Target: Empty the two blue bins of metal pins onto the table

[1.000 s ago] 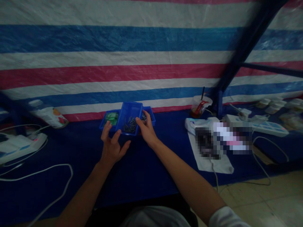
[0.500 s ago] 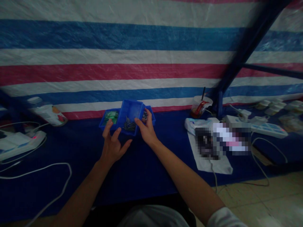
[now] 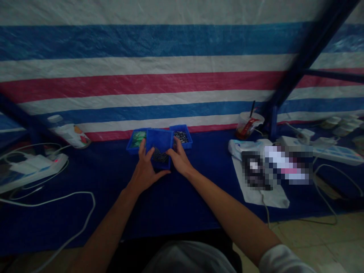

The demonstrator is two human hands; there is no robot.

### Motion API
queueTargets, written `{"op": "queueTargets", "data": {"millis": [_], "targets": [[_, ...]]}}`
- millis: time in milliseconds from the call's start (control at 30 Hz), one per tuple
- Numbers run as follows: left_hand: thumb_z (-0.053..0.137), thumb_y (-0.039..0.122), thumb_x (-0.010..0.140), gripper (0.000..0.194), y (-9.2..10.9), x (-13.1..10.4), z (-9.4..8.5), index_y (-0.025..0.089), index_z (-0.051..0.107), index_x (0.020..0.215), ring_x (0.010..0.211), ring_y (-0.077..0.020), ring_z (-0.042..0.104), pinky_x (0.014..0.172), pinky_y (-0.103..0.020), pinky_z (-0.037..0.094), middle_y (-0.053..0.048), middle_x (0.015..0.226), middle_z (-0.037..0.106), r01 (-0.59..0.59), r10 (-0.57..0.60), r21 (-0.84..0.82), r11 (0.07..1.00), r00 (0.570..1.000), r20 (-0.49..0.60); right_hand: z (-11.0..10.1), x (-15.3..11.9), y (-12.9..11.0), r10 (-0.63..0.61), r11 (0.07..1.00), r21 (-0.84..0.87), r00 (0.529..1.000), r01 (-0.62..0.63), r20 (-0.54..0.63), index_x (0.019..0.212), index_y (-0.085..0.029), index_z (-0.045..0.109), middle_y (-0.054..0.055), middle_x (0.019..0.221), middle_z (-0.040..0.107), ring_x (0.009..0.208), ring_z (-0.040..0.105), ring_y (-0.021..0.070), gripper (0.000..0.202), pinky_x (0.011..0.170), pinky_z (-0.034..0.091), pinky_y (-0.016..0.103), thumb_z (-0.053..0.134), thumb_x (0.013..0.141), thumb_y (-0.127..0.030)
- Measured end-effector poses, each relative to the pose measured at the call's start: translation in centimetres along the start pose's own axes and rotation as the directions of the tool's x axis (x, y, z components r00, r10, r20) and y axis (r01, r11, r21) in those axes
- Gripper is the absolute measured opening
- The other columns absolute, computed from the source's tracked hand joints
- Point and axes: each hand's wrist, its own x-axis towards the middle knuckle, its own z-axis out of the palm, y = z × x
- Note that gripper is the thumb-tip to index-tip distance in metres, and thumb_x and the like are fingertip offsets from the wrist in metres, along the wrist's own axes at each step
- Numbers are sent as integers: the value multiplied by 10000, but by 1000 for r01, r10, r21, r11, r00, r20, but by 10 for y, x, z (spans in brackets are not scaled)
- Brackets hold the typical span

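Both hands on it now! The left hand [image 3: 143, 172] grips one side, the right hand [image 3: 181, 159] clasps the other, and between them a tilted blue plastic bin [image 3: 159, 138], dark screws [image 3: 159, 156] gathered at its near end, well left of the drink cup [image 3: 248, 127]. Farther left of that cup, a green-filled bin [image 3: 129, 144]; nearer it, a metal-parts bin [image 3: 188, 145].

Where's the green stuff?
In the head view, the green stuff is left of centre, in a blue tray just beyond the left hand, left of the middle tray.
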Motion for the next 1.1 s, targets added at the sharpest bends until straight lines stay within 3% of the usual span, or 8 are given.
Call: {"op": "queueTargets", "data": {"millis": [200,467,733,1100], "targets": [[905,378,646,1198,-1,-1,3,349,75,1509,1508,-451,1,1119,-680,333,-199,1634,-113,9,-9,6,1000,1000,-5,-1,-1,-1,-27,999,47,997,23,78,1454,-266,340,51,1219,636,1074,622,212,706,1016,483,438,583,791,-242],[917,396,618,1305,-7,-9,13,344,12,1556,1491,-492,-57,1103,-728,280,-202,1618,-218,16,-13,126,992,1000,-24,-3,-4,0,-81,982,-161,988,102,135,1492,-267,360,68,1261,627,1091,622,228,739,1011,479,440,583,789,-235],[932,410,584,1312,-6,-11,18,296,89,1583,1474,-540,-16,1066,-685,358,-215,1620,-221,-18,32,248,969,998,-51,-5,-1,-9,-81,960,-258,990,108,116,1362,-197,438,83,1165,636,1014,621,232,611,972,487,459,519,756,-181],[951,383,549,1382,3,-8,15,350,42,1590,1444,-598,24,991,-680,448,-184,1596,-315,-20,40,349,937,998,-48,-6,-5,-10,-87,957,-261,981,131,172,1242,-227,387,74,1130,592,1044,603,246,540,1004,471,502,451,715,-126]]}}
